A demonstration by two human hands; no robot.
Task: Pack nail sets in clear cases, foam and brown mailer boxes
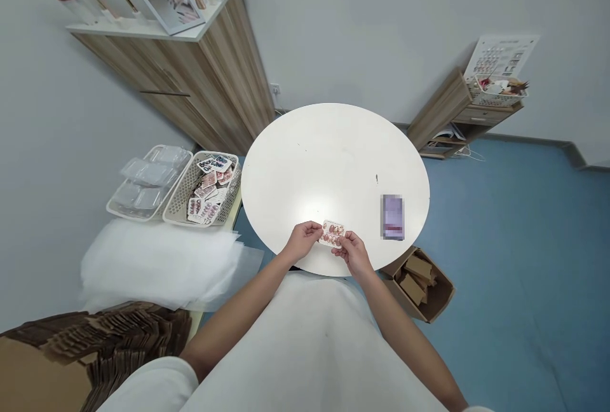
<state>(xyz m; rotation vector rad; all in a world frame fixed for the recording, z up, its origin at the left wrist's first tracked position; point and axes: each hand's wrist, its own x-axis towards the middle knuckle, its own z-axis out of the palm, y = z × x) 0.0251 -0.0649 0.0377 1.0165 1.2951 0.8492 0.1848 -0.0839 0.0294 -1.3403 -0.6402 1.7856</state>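
A round white table (pixel 286 157) fills the middle, its near rim at 6 o'clock close against a white garment (pixel 324 342) on the person standing there. From the hands, its pale surface stretches toward 12 o'clock, with the grey wall (pixel 381 30) beyond; blue floor (pixel 505 247) opens out at 3 to 4 o'clock. Counting from the table's centre, a wood-grain cabinet (pixel 223 75) bounds 10 to 11 o'clock and a low shelf unit (pixel 441 107) stands at 2. A basket of cards (pixel 190 223) sits just beside the rim at 9, and a cardboard box (pixel 442 294) is partly under the edge between 4 and 5. The purple oblong (pixel 393 216) near 4 o'clock is blurred into blocks, so its details cannot be read; framed pictures are cut off at the top, and brown cardboard (pixel 128 342) runs out of view at lower left. The card of pinkish nail-shaped pieces (pixel 332 234) is at 6 o'clock, just inside the near rim. The left hand (pixel 304 240) pinches its left edge, fingers nearly closed; the right hand (pixel 353 252) grips its lower right corner between thumb and curled fingers, partly covering it.
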